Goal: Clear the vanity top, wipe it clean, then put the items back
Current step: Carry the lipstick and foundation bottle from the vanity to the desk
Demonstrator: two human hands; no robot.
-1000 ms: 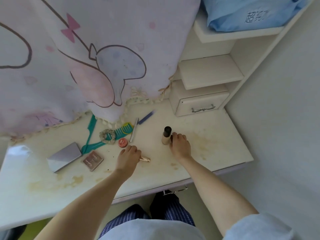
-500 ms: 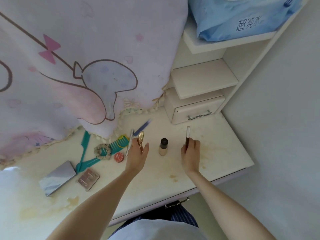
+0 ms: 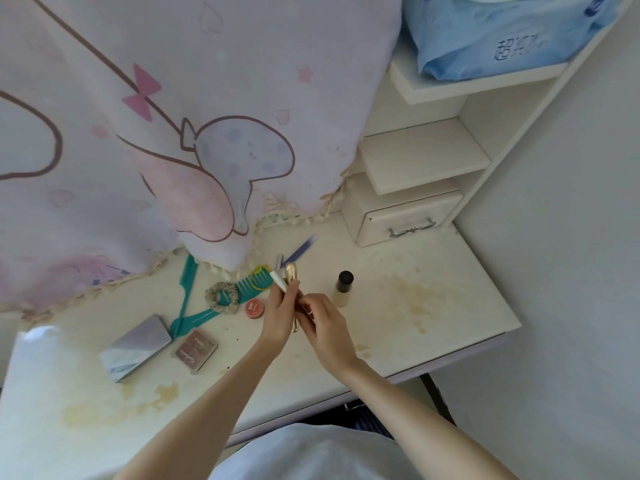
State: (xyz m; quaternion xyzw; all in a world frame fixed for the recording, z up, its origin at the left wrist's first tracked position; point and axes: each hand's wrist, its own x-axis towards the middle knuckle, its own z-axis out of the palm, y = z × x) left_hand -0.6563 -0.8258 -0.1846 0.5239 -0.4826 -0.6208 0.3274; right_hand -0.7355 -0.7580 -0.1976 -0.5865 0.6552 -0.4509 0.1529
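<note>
The right hand (image 3: 325, 327) has come across from the table's right side and is now meeting the left hand (image 3: 281, 315) above the stained table (image 3: 450, 306), left of the foundation bottle (image 3: 343, 288). The left fingers are gripping the gold tube (image 3: 292, 282) and a white stick (image 3: 278, 280); the right fingers are curling onto the tube's lower part, where half a second ago they were holding a slim stick apart.

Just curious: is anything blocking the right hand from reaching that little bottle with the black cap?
Nothing visible does. The beige bottle with the black cap stands upright just beyond the right hand, only bare stained vanity top between them.
</note>
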